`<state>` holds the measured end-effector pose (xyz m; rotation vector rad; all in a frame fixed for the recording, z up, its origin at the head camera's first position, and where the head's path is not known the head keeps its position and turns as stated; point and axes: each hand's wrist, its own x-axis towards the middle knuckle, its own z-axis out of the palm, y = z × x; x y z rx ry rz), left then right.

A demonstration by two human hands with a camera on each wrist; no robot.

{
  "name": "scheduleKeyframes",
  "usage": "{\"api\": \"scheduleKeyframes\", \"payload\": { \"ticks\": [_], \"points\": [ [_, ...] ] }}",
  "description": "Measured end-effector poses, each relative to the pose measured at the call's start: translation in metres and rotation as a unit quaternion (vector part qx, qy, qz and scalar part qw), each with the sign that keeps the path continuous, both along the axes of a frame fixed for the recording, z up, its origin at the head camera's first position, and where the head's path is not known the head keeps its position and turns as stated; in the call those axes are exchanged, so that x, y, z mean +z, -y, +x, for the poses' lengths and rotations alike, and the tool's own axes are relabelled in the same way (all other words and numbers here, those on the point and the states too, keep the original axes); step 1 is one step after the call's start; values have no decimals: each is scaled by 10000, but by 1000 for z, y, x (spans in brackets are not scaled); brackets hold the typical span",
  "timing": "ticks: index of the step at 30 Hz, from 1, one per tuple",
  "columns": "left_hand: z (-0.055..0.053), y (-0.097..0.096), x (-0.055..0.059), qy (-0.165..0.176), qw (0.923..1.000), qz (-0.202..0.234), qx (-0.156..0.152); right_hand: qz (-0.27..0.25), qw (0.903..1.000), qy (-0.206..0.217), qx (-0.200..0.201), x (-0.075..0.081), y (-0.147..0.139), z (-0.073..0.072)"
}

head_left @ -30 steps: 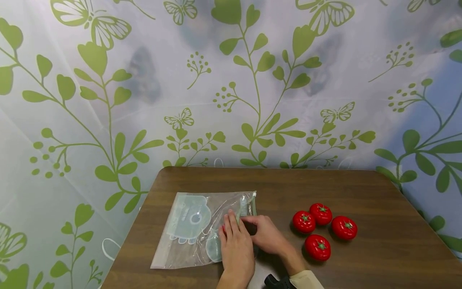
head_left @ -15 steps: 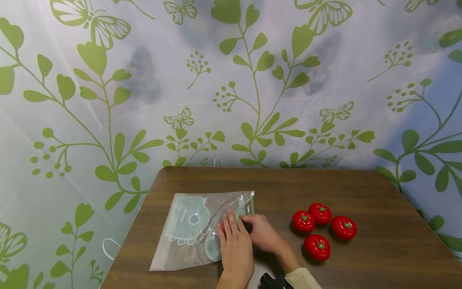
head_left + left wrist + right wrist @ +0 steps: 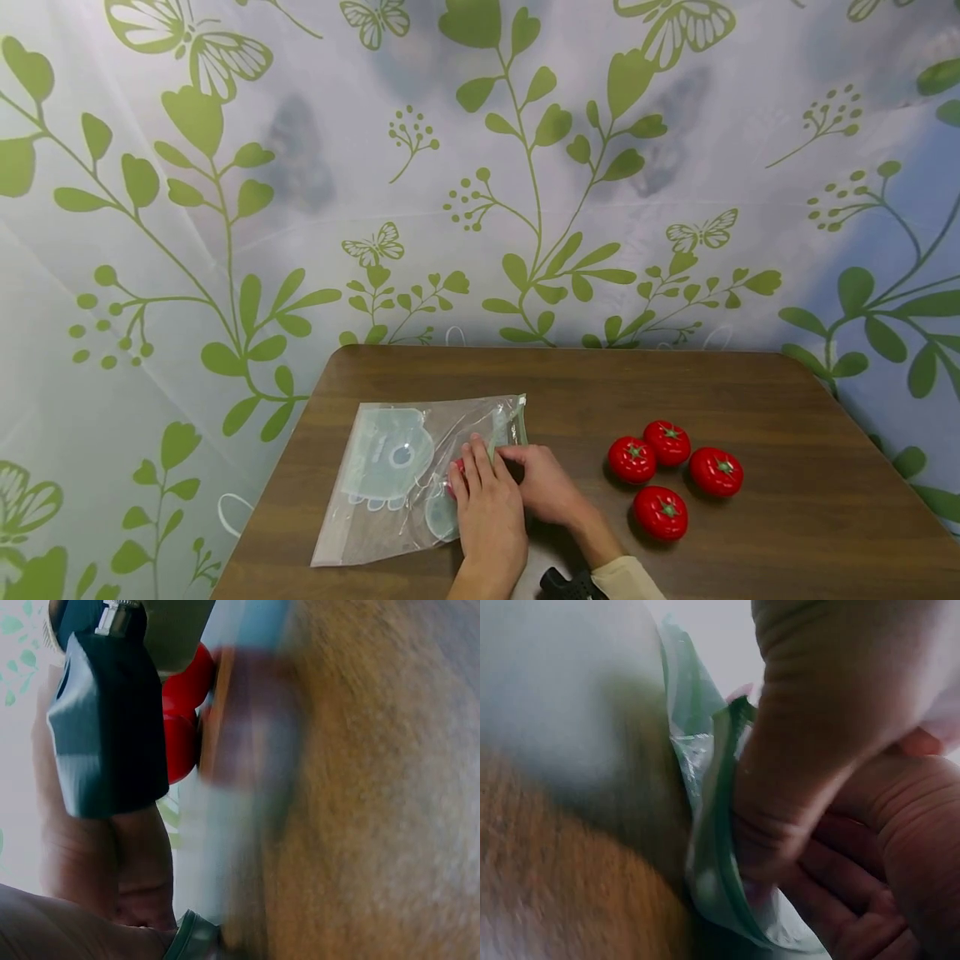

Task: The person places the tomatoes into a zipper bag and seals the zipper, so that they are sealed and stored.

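Note:
A clear zip bag (image 3: 375, 533) with a pale blue animal print lies on the table, its green-edged mouth toward the right. My left hand (image 3: 491, 517) lies over the mouth end, its fingers nearly straight in the head view, and holds the bag's edge; its thumb is hidden there. Beside it, my right hand (image 3: 551, 487) grips the same mouth, and in the right wrist view its thumb presses against the green zip edge (image 3: 727, 825). Something small and red (image 3: 459, 468) shows at the left hand's fingers, mostly covered, its kind unclear.
Several shiny red tomatoes (image 3: 660, 513) with green stems sit in a cluster to the right on the brown wooden table (image 3: 810, 500). A patterned curtain (image 3: 570, 167) with leaves and butterflies hangs behind the table's far edge.
The bag has slid slightly left and toward me. More of the red thing shows beside the left fingers. Both hands keep nearly the same place; the tomatoes have not moved.

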<state>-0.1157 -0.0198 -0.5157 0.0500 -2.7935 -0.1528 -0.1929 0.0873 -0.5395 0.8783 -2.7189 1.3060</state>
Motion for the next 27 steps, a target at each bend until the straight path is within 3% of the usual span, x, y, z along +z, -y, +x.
{"api": "scheduleKeyframes", "payload": {
  "ticks": [4, 11, 20, 27],
  "points": [
    [0, 0, 0, 129, 9999, -24, -16, -61, 9993, 366, -5, 6, -12, 2],
    [2, 1, 4, 416, 9991, 31, -110, -348, 9914, 1227, 296, 30, -47, 11],
    [2, 3, 5, 551, 9983, -50, -164, -257, 9913, 1280, -169, 59, -91, 27],
    [2, 3, 3, 362, 9992, -47, -166, -100, 9921, 1049, -684, 75, -129, 40]
  ]
}}
